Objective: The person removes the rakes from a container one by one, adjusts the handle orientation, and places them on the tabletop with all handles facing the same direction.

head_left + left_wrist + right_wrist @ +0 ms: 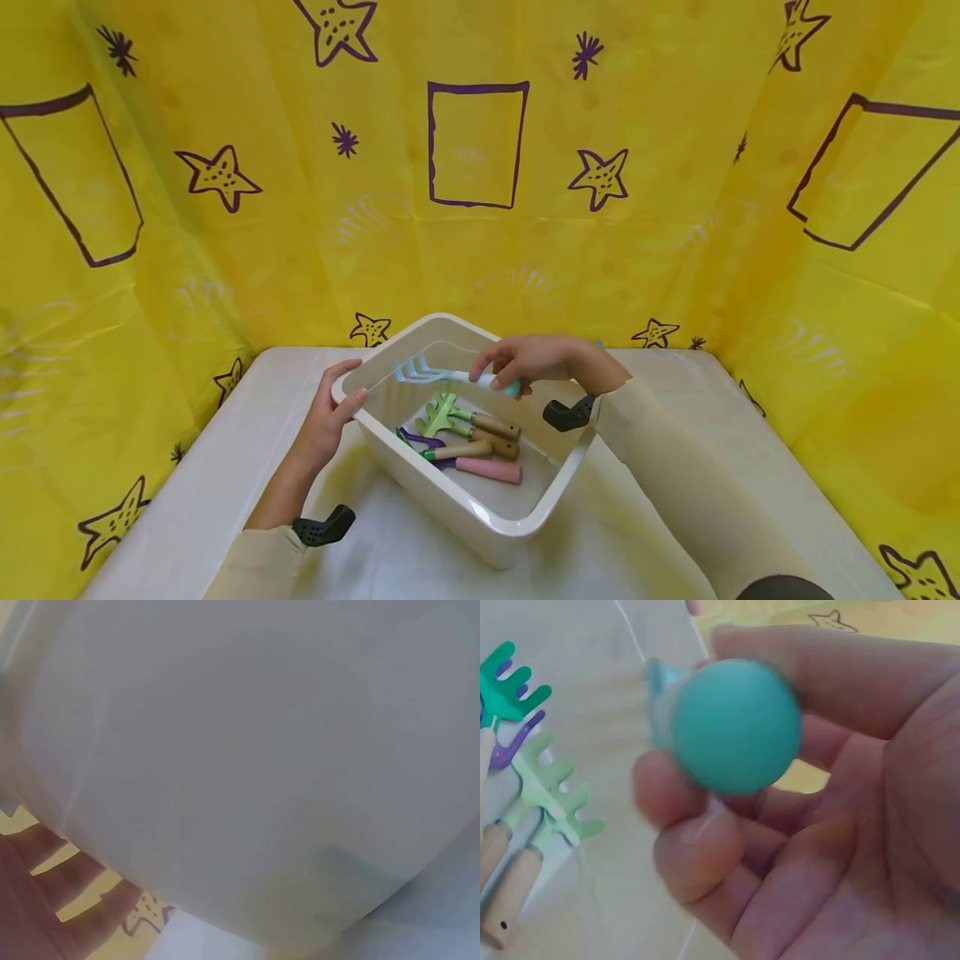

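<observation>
A white plastic bin (480, 521) sits at an angle on the white surface. My left hand (330, 408) holds the bin's left corner, thumb over the rim; in the left wrist view its fingers (71, 877) lie along the wall. Above the bin's inside, my right hand (536, 360) grips a light-blue toy hand rake (457, 377) by its handle, tines toward the left. The handle's round teal end (735, 726) faces the right wrist camera. Below lie light-green rakes (438, 415) with wooden handles, a dark-green rake (514, 690), and a purple tool (420, 439).
A pink handle (489, 470) lies near the bin's front wall, beside a pale wooden handle (461, 451). Yellow cloth (480, 267) with purple drawings hangs around the back and sides of the white surface (637, 533). A small blue bit shows behind the right forearm.
</observation>
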Demonstrator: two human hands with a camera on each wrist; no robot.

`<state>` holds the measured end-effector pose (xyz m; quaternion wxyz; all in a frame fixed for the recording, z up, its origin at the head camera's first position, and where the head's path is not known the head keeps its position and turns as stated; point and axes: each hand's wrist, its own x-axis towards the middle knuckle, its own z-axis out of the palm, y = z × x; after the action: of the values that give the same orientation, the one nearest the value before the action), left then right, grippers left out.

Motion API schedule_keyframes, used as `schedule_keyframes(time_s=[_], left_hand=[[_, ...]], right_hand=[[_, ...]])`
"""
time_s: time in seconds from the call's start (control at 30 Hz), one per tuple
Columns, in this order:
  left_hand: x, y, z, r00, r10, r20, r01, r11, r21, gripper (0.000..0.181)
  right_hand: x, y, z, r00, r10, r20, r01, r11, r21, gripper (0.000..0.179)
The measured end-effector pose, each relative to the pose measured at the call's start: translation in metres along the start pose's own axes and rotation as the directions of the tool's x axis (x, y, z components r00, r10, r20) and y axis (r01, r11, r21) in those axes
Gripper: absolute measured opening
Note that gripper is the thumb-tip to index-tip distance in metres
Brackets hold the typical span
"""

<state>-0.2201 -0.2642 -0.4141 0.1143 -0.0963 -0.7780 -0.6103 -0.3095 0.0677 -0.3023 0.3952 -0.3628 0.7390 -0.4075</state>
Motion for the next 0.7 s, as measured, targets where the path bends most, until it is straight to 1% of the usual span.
schedule_keyframes(time_s=[0.07, 0.17, 0.33, 0.43, 0.53, 0.7], left_hand=[[0.0, 0.0, 0.0, 1.0, -0.003, 0.001, 0.003, 1.0, -0.001, 0.051], [-0.001, 0.0, 0.0, 1.0, -0.007, 0.004, 0.007, 1.0, -0.004, 0.052], [-0.002, 0.001, 0.001, 1.0, -0.018, 0.009, 0.018, 1.0, 0.008, 0.053], [-0.003, 0.003, 0.002, 1.0, -0.02, 0.007, 0.019, 1.0, 0.012, 0.054], [-0.003, 0.004, 0.002, 1.0, -0.018, 0.005, 0.018, 1.0, 0.013, 0.054], [-0.003, 0.005, 0.002, 1.0, -0.017, 0.008, 0.017, 1.0, 0.008, 0.054]], right_hand=[[-0.007, 0.003, -0.001, 0.999, -0.049, -0.023, 0.049, 0.999, 0.019, 0.029], [-0.017, 0.007, -0.001, 0.993, -0.091, -0.076, 0.095, 0.995, 0.041, 0.03], [-0.035, 0.014, -0.001, 0.976, -0.122, -0.178, 0.133, 0.99, 0.049, 0.035], [-0.043, 0.02, -0.003, 0.961, -0.148, -0.232, 0.163, 0.986, 0.043, 0.036], [-0.052, 0.026, -0.006, 0.942, -0.166, -0.292, 0.183, 0.983, 0.032, 0.035], [-0.066, 0.036, -0.009, 0.908, -0.162, -0.387, 0.207, 0.975, 0.077, 0.036]])
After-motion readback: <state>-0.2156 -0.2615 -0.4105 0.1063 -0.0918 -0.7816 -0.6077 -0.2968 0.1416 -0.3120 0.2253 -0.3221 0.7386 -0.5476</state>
